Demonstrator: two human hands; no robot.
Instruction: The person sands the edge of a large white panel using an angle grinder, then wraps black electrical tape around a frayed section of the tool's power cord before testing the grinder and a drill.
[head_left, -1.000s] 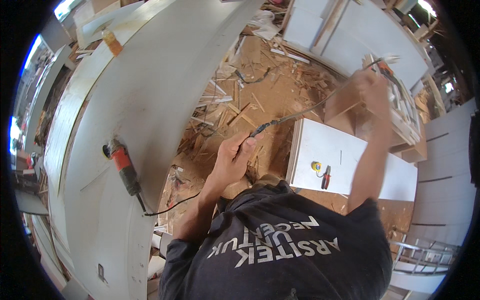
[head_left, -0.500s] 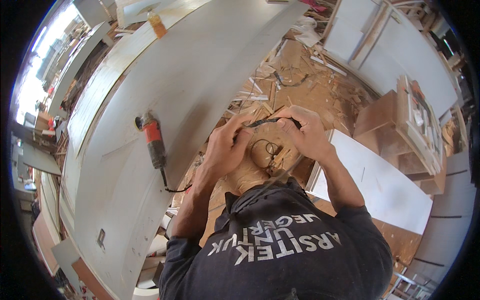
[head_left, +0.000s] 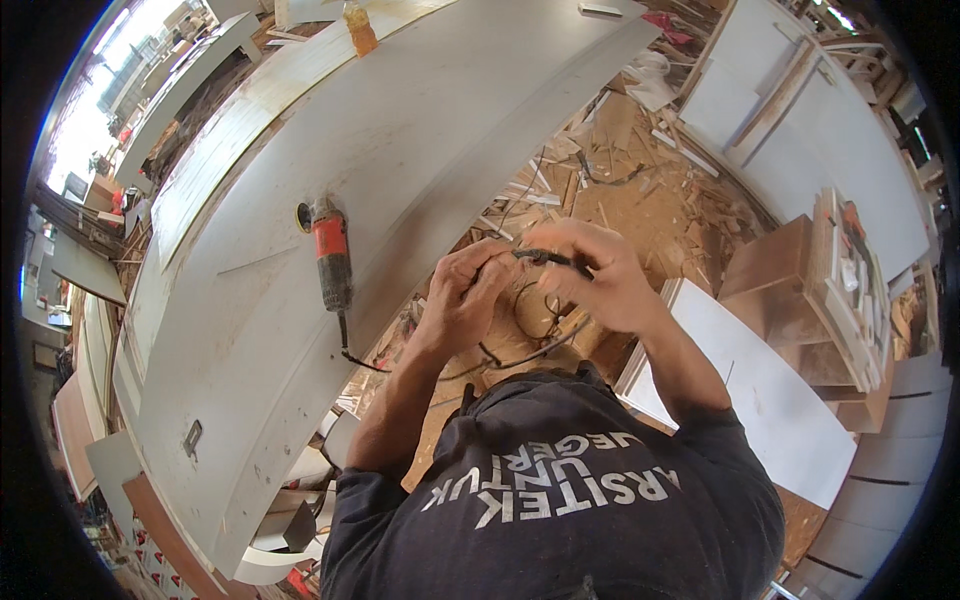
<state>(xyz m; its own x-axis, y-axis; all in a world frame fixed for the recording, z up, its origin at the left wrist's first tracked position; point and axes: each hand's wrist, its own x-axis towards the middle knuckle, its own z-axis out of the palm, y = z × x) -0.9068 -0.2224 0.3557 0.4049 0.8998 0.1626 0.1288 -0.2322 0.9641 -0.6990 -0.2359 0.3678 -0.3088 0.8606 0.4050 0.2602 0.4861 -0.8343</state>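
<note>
In front of my chest, a black power cord (head_left: pixel 545 257) is stretched between my two hands, with a thicker, dark stretch that may be wrapped. My left hand (head_left: pixel 468 290) pinches one end of that stretch between thumb and fingers. My right hand (head_left: pixel 605 275) curls around the other side, slightly blurred, the cord passing between its thumb and forefinger. Below the hands a loop of cord hangs. To the left, a red and black angle grinder (head_left: pixel 332 255) lies on a large pale panel (head_left: pixel 400 140), its own lead running off the panel's edge toward my left forearm.
Wood offcuts (head_left: pixel 690 235) and scraps litter the floor beyond my hands. At the right are a white board (head_left: pixel 760 390) and a brown wooden box (head_left: pixel 770 270) with tools on it. A bottle of amber liquid (head_left: pixel 360 30) stands at the far left.
My hands have come closer together on the cord. My right thumb has moved down off the cord's top, and a loop of cord now shows below my hands. The view has shifted slightly.
</note>
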